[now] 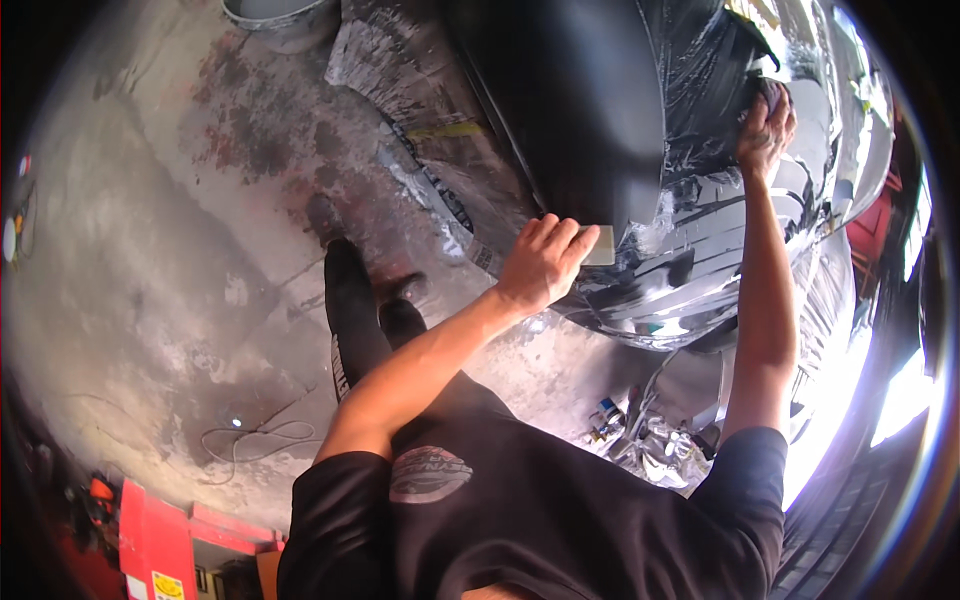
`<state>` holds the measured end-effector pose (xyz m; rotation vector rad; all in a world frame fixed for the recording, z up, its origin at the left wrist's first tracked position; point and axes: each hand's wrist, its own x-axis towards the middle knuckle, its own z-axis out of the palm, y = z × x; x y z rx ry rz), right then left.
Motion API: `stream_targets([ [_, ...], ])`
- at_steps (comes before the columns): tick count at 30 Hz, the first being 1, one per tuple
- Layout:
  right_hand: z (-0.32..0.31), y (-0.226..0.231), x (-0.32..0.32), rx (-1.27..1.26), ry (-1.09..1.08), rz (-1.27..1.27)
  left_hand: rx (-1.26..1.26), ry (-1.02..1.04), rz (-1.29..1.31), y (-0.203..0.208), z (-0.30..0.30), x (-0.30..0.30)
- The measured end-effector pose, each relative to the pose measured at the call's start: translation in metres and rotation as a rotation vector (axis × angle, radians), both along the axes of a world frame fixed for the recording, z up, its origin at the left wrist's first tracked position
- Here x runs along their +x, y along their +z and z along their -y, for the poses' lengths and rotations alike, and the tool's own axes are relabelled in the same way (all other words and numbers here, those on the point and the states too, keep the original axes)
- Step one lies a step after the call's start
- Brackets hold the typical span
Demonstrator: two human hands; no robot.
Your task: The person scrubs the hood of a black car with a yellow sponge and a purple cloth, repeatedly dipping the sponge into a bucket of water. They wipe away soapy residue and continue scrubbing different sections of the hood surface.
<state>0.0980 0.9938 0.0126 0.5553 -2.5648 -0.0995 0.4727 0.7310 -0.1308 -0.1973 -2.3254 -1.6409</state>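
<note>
A dark, smooth vehicle panel (570,100) fills the upper middle, with shiny plastic film (700,110) around it. At the panel's near edge, my left hand (545,265) is closed on a pale beige block (600,246), which rests against the surface. My right hand (768,135) reaches further off to the right and grips a dark, soft-looking pad (771,92) against the film-covered body. My fingers partly hide the pad, so whether it is a cloth or a sponge is unclear.
A grey bucket (285,25) stands on the stained concrete floor (150,240) at the upper left. Crumpled silvery material (660,450) lies below the vehicle. A thin cord (260,440) loops across the floor, and a red cabinet (155,540) is at the lower left.
</note>
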Motion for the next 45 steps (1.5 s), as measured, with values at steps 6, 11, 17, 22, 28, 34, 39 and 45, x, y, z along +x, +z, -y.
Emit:
stream_targets([
  [6, 0.005, 0.002, 0.003, 0.024, -0.027, -0.008, 0.223, 0.039, 0.251, -0.023, 0.072, 0.029],
  [11, -0.029, 0.008, 0.003, 0.272, 0.002, -0.029, 0.056, 0.144, 0.497, -0.083, 0.179, 0.052],
  [17, 0.001, 0.020, 0.012, -0.080, -0.215, 0.268, -0.009, 0.538, 0.712, -0.203, 0.354, 0.119],
  [22, -0.023, -0.009, 0.061, -0.163, -0.353, 0.210, 0.207, 0.875, 0.997, -0.276, 0.481, 0.267],
  [28, -0.049, -0.022, 0.098, -0.202, -0.629, 0.276, 0.377, 0.990, 1.430, -0.204, 0.525, 0.352],
  [34, -0.041, -0.050, 0.087, -0.260, -0.639, 0.290, 0.357, 0.958, 1.283, -0.156, 0.557, 0.275],
  [39, -0.084, -0.048, 0.084, -0.049, -0.513, 0.108, 0.258, 0.744, 1.072, -0.126, 0.569, 0.131],
  [45, 0.011, -0.048, 0.106, -0.258, -0.712, -0.053, 0.198, 0.563, 0.781, -0.067, 0.590, -0.024],
])
